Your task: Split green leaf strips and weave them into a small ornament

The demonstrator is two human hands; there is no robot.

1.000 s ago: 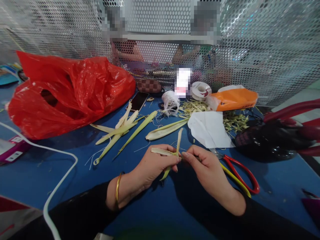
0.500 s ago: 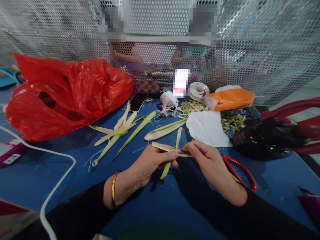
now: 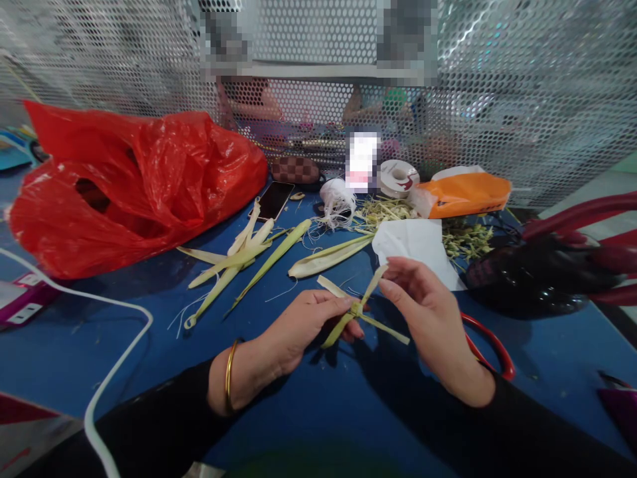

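My left hand (image 3: 313, 325) pinches a small knot of folded corn-husk strips (image 3: 357, 309) between thumb and fingers. Pale green strip ends stick out from the knot in several directions. At its right side, the fingers of my right hand (image 3: 423, 309) close around the tip of the strip (image 3: 374, 282) that points up. Another strip end (image 3: 391, 330) hangs free below that hand. Beyond my hands lie a long curved husk leaf (image 3: 328, 257), a narrow green one (image 3: 273, 262) and a cross-shaped piece of husk strips (image 3: 231, 261) with white thread.
A red plastic bag (image 3: 149, 192) fills the left, near a white cable (image 3: 127, 352). Red-handled scissors (image 3: 497, 345) lie by my right wrist. Behind stand white thread (image 3: 338, 199), a ribbon roll (image 3: 398, 178), white paper (image 3: 413, 242), an orange packet (image 3: 468, 194) and a black object (image 3: 522, 279).
My right hand has shifted right and up, from the sideways strip to the upward one, which now leans right. The sideways strip points down to the right. My left hand keeps its hold.
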